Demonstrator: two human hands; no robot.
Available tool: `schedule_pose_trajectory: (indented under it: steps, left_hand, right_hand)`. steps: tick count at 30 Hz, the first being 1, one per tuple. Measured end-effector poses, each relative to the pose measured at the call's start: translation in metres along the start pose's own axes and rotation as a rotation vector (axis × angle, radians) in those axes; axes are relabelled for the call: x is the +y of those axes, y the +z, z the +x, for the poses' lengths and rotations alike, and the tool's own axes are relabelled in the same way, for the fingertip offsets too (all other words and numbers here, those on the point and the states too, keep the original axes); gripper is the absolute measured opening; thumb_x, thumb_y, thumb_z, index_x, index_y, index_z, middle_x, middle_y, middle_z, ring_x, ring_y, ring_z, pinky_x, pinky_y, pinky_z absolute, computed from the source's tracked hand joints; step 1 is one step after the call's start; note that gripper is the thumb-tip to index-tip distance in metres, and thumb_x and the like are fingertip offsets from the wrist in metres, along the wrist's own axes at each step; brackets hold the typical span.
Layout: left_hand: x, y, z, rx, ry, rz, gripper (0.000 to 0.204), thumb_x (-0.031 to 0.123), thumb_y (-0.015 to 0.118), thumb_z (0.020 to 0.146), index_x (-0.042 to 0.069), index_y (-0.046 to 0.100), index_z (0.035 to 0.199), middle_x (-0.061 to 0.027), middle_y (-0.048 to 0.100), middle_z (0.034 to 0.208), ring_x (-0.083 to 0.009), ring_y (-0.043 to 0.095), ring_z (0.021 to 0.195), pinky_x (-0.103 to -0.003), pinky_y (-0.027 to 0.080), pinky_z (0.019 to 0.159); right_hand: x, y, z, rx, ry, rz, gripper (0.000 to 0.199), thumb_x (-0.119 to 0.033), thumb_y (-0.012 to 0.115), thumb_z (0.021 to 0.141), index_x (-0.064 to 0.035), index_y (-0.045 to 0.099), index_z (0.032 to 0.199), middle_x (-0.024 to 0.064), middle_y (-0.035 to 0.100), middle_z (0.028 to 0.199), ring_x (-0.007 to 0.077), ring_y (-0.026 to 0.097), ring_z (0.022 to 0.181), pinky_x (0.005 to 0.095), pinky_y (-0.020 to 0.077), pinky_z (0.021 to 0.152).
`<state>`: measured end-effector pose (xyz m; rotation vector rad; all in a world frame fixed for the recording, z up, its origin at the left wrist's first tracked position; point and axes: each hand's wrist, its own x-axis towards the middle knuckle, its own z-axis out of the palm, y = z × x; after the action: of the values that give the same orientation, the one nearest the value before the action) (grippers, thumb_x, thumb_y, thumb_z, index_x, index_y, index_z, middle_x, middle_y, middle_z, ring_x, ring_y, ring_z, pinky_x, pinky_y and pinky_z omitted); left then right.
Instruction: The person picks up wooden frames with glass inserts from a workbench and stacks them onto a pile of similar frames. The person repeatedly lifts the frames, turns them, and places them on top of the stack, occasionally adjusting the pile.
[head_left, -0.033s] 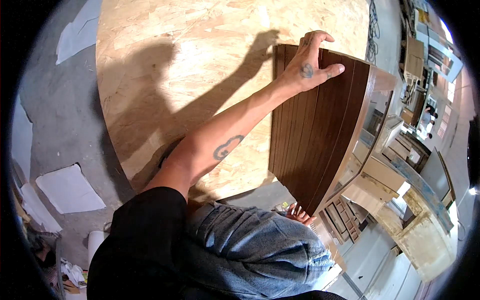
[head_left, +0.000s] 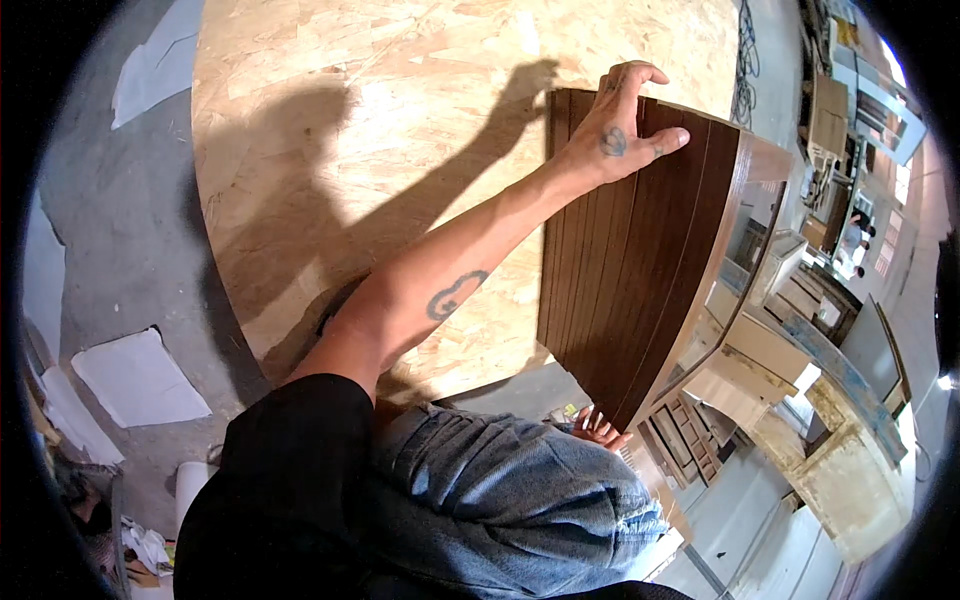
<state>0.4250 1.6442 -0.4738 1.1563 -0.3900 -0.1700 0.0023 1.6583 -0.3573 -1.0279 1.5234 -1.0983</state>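
Note:
A dark brown wooden panel [head_left: 640, 250] with long parallel grooves stands tilted at the right side of an OSB-topped table [head_left: 430, 60]. A lighter brown frame with an opening runs along its right side. My left hand [head_left: 622, 130] reaches across and grips the panel's far edge. Its fingers bend over the edge and its thumb lies against the grooved face. At the near lower corner, the fingers of my right hand [head_left: 600, 430] curl at the panel's edge. The rest of that hand is hidden behind my jeans and the panel.
White sheets [head_left: 140, 378] lie on the grey floor to the left. Right of the panel stand cardboard boxes [head_left: 760, 352], a slatted wooden piece [head_left: 685, 437] and a worn pale cabinet [head_left: 850, 480]. Coiled dark cables [head_left: 747, 60] lie beyond the table's far right. People are in the distance.

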Motion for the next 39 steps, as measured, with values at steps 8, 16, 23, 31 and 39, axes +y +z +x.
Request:
schedule_pose_trajectory:
  steps: [8, 16, 23, 31, 39]
  left_hand:
    - [0.0, 0.001, 0.002, 0.023, 0.053, 0.024, 0.065, 0.041, 0.067, 0.081, 0.01, 0.035, 0.128, -0.0155, 0.038, 0.131, -0.0311, 0.033, 0.129, -0.049, 0.032, 0.106]
    - [0.003, 0.0, 0.001, 0.022, 0.028, 0.05, 0.064, 0.04, 0.068, 0.081, 0.011, 0.035, 0.128, -0.0151, 0.038, 0.13, -0.0303, 0.034, 0.128, -0.048, 0.032, 0.106]
    - [0.001, 0.0, 0.002, 0.042, 0.049, 0.04, 0.064, 0.042, 0.069, 0.08, 0.012, 0.037, 0.127, -0.0138, 0.039, 0.128, -0.0307, 0.035, 0.127, -0.049, 0.032, 0.105]
    - [-0.001, 0.003, 0.001, 0.051, 0.067, 0.04, 0.061, 0.042, 0.068, 0.08, 0.018, 0.038, 0.127, -0.0121, 0.039, 0.127, -0.0297, 0.034, 0.127, -0.049, 0.033, 0.105]
    - [0.006, 0.0, -0.001, 0.02, 0.037, 0.043, 0.044, 0.039, 0.067, 0.083, 0.015, 0.053, 0.117, -0.0098, 0.034, 0.132, -0.0287, 0.03, 0.129, -0.047, 0.033, 0.104]
  right_hand:
    - [0.001, -0.003, 0.001, -0.036, -0.006, 0.035, 0.043, -0.054, 0.051, 0.089, -0.0117, 0.059, 0.094, -0.0003, 0.059, 0.076, 0.0147, 0.058, 0.079, 0.0407, 0.0507, 0.082]
    - [0.001, 0.005, -0.001, 0.033, -0.001, 0.052, 0.042, -0.052, 0.054, 0.088, -0.0121, 0.056, 0.077, -0.0008, 0.056, 0.069, 0.0151, 0.056, 0.075, 0.0426, 0.0498, 0.082]
    - [0.001, 0.003, -0.001, -0.007, -0.007, 0.063, 0.043, -0.051, 0.054, 0.089, -0.0125, 0.054, 0.07, -0.0005, 0.057, 0.068, 0.0152, 0.058, 0.078, 0.0423, 0.0505, 0.081]
    - [0.0, 0.003, -0.002, -0.03, -0.019, 0.044, 0.047, -0.052, 0.052, 0.089, -0.0121, 0.05, 0.065, 0.0002, 0.056, 0.068, 0.0149, 0.057, 0.078, 0.0426, 0.0511, 0.081]
    - [0.002, 0.008, -0.008, -0.036, -0.05, 0.013, 0.042, -0.053, 0.052, 0.089, -0.0118, 0.059, 0.082, 0.0009, 0.061, 0.078, 0.0158, 0.058, 0.085, 0.0413, 0.0499, 0.083]
